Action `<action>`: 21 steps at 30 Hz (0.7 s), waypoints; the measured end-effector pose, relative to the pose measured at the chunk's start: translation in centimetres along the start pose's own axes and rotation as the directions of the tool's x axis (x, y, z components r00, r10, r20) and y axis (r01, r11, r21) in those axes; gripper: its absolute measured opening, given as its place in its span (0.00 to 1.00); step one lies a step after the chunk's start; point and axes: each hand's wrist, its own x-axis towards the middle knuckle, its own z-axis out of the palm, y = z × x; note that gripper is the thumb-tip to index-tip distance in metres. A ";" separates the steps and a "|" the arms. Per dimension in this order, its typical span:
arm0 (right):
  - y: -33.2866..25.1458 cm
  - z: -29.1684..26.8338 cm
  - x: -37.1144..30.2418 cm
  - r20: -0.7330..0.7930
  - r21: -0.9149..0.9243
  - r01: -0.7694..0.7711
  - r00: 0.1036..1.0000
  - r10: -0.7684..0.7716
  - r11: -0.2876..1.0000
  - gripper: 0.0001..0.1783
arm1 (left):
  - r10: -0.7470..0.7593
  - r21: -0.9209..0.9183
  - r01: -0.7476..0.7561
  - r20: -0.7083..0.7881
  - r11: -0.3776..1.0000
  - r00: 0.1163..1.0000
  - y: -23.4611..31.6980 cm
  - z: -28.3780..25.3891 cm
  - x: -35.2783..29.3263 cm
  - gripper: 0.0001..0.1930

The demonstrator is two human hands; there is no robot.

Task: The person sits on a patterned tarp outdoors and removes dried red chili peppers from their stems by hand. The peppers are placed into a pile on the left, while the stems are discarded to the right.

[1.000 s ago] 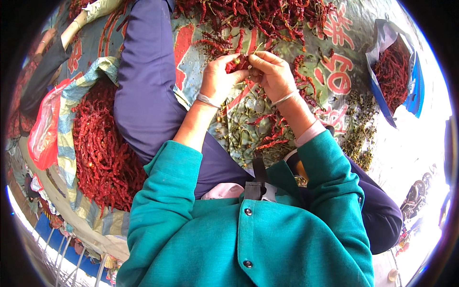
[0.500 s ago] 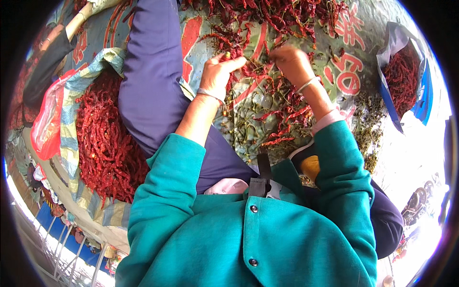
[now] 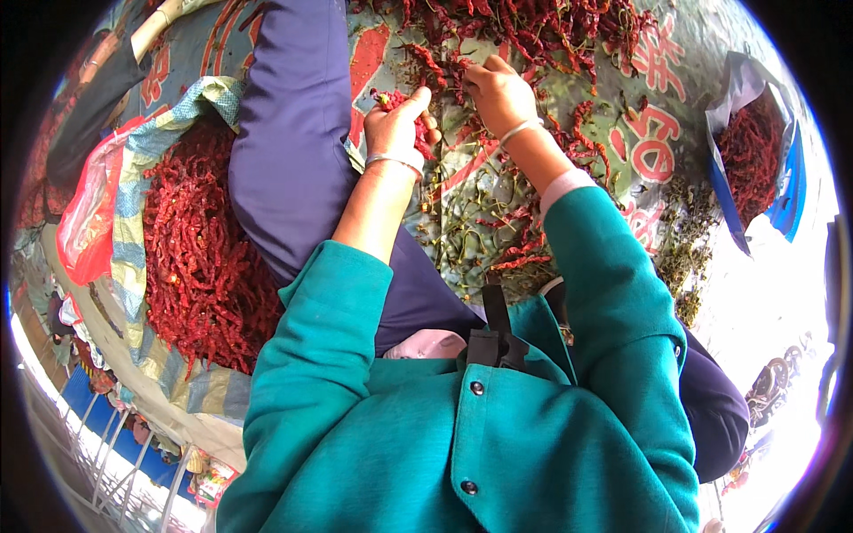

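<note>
My left hand (image 3: 391, 133) is closed around a small bunch of dried red chilies (image 3: 395, 100), its thumb pointing up and away from me. Red pods show on both sides of that thumb. Just to the right, and a little farther off, is my right hand (image 3: 500, 96), its fingers pinched together at the near fringe of the chili pile (image 3: 533, 31). Whatever lies between those fingertips is hidden. Loose chilies (image 3: 524, 258) and many pale stems (image 3: 462, 244) are scattered over the printed mat below both hands.
A woven sack (image 3: 130, 258) full of red chilies stands left of my outstretched leg (image 3: 289, 151). At the right is a blue-and-white bag (image 3: 786, 200) with more chilies. Dry stem scraps (image 3: 684, 231) lie near it. Another person's arm (image 3: 151, 31) shows at the far left.
My right hand has moved left and away from me, to the edge of the pile. The left hand has shifted slightly left, and its bunch of chilies shows more plainly.
</note>
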 end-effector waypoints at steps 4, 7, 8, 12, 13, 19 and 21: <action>-1.0 -0.3 -0.1 -0.091 0.101 0.027 0.996 -0.018 0.995 0.12 | 0.023 -0.144 -0.030 -0.052 0.989 0.998 -0.7 -0.5 0.4 0.11; -2.2 0.7 0.5 -0.005 -0.137 0.080 0.997 -0.081 0.987 0.11 | 0.015 -0.127 -0.021 -0.045 0.992 0.999 -0.5 -0.2 0.1 0.10; -2.4 1.0 0.5 -0.027 -0.147 0.049 0.998 -0.054 0.988 0.11 | 0.041 -0.109 -0.045 -0.036 0.993 0.998 -0.6 -0.2 0.1 0.10; -1.8 0.8 -0.1 -0.129 0.282 -0.149 0.973 0.192 0.948 0.09 | 0.053 -0.092 -0.058 -0.052 0.994 0.997 -1.1 -0.1 0.1 0.07; -1.5 0.4 -0.5 -0.098 0.423 -0.150 0.973 0.210 0.894 0.10 | 0.079 -0.089 -0.083 -0.043 0.993 0.996 -1.3 0.0 0.0 0.06; -3.4 -2.2 -4.0 0.045 0.727 -0.161 0.981 0.188 0.667 0.10 | 0.010 -0.016 -0.007 0.197 1.000 0.980 -1.4 0.1 -0.2 0.08; -3.8 -2.0 -4.5 0.046 0.646 -0.228 0.964 0.262 0.728 0.10 | 0.141 0.102 -0.156 0.143 0.983 0.980 -1.5 0.6 -0.8 0.06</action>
